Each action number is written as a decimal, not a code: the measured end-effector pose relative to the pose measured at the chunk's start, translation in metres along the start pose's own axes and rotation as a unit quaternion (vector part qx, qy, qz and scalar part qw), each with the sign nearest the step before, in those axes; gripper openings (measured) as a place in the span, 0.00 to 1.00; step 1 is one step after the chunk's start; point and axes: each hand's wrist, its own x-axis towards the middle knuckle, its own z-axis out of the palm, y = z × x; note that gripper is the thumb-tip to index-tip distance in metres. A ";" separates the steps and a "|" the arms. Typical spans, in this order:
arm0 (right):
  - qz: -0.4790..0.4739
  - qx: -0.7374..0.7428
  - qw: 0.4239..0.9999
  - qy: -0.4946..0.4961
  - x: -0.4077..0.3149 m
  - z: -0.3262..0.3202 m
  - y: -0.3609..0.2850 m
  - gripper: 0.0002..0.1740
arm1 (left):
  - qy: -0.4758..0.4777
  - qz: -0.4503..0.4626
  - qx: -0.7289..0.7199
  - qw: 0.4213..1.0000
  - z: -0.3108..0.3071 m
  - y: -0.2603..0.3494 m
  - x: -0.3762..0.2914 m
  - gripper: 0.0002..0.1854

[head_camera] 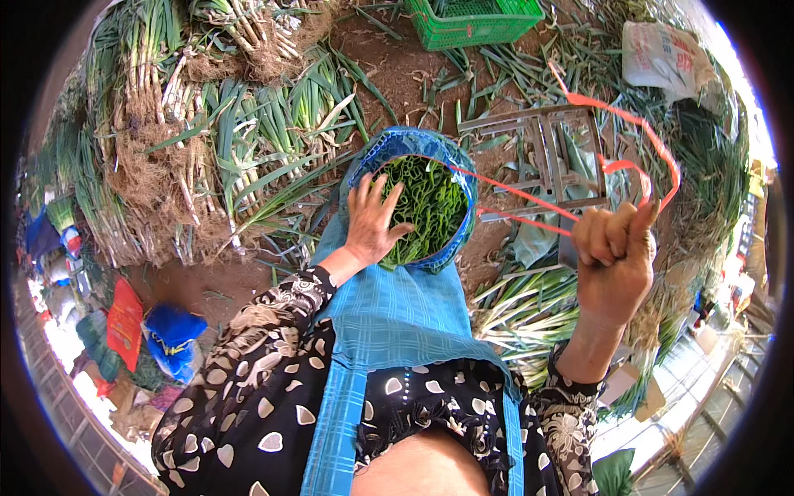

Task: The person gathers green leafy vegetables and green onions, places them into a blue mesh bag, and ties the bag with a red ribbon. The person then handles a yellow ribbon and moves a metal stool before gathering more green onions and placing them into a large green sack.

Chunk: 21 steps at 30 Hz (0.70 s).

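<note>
Between my knees stands a round bundle of green leaf tops with cut ends (425, 201), tightly packed inside a blue patterned wrap (412, 137). My left hand (374, 220) lies on the left side of the cut ends, fingers spread and gripping nothing. Out to the right, my right hand (614, 254) is closed around a red plastic string (527, 201). Two strands of it run taut from the bundle's right side to my fist. The string's loose tail (657, 139) loops up beyond the hand. The bundle's lower part is hidden from above.
Leeks with roots (167, 130) are heaped on the left. A green plastic crate (474, 25) stands at the top. A metal-framed stool (552, 155) is right of the bundle, above more loose leeks (527, 316). A white printed sack (660, 59) lies far right. Leaf scraps cover the soil.
</note>
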 end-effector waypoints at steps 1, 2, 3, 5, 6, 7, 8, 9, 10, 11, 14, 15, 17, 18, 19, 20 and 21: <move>-0.010 -0.051 0.997 -0.058 0.001 0.000 0.002 0.28 | 0.077 0.056 -0.069 0.993 -0.015 0.019 0.019 0.42; -0.029 -0.081 0.995 -0.048 0.004 -0.001 0.004 0.29 | 0.101 0.142 -0.086 0.981 -0.025 0.041 0.044 0.42; -0.051 -0.112 0.992 -0.035 0.009 -0.003 0.006 0.29 | 0.118 0.224 -0.111 0.961 -0.031 0.064 0.070 0.42; -0.163 -0.458 0.874 -0.031 0.024 -0.009 0.006 0.29 | 0.117 0.324 -0.230 0.910 -0.036 0.110 0.109 0.28; -0.152 -0.408 0.900 -0.029 0.034 -0.012 0.009 0.30 | -0.019 0.287 -0.409 0.866 -0.041 0.126 0.120 0.21; -0.142 -0.356 0.923 -0.027 0.044 -0.015 0.014 0.30 | -0.168 0.229 -0.550 0.785 -0.048 0.138 0.126 0.14; -0.111 -0.309 0.945 -0.010 0.057 -0.018 0.020 0.31 | -0.142 0.207 -0.558 0.791 -0.057 0.145 0.130 0.10; -0.082 -0.261 0.962 0.004 0.070 -0.022 0.028 0.32 | -0.118 0.220 -0.555 0.793 -0.067 0.145 0.137 0.13; -0.094 -0.182 0.979 -0.006 0.082 -0.023 0.047 0.35 | -0.116 0.175 -0.610 0.764 -0.078 0.143 0.145 0.15; 0.011 -0.039 0.999 -0.025 0.089 -0.024 0.071 0.39 | -0.063 0.126 -0.634 0.761 -0.087 0.140 0.152 0.16; 0.056 -0.124 0.989 0.058 0.068 -0.010 0.182 0.47 | -0.130 -0.108 -0.729 0.663 -0.110 0.113 0.181 0.25; 0.151 -0.202 0.967 -0.028 0.059 -0.019 0.210 0.46 | -0.111 -0.146 -0.751 0.634 -0.113 0.104 0.186 0.26; 0.028 -0.243 0.965 -0.096 0.030 -0.035 0.255 0.41 | -0.104 -0.215 -0.808 0.538 -0.116 0.088 0.185 0.27; 0.034 -0.228 0.971 -0.062 0.021 -0.037 0.271 0.33 | -0.048 -0.308 -0.812 0.494 -0.117 0.084 0.184 0.27; 0.067 -0.236 0.967 -0.065 0.017 -0.038 0.278 0.31 | -0.017 -0.351 -0.817 0.457 -0.120 0.081 0.179 0.26; 0.097 -0.246 0.962 -0.067 0.012 -0.039 0.276 0.29 | -0.031 -0.321 -0.832 0.451 -0.124 0.081 0.175 0.25; 0.126 -0.258 0.955 -0.069 0.010 -0.039 0.263 0.27 | -0.029 -0.347 -0.825 0.445 -0.132 0.082 0.168 0.25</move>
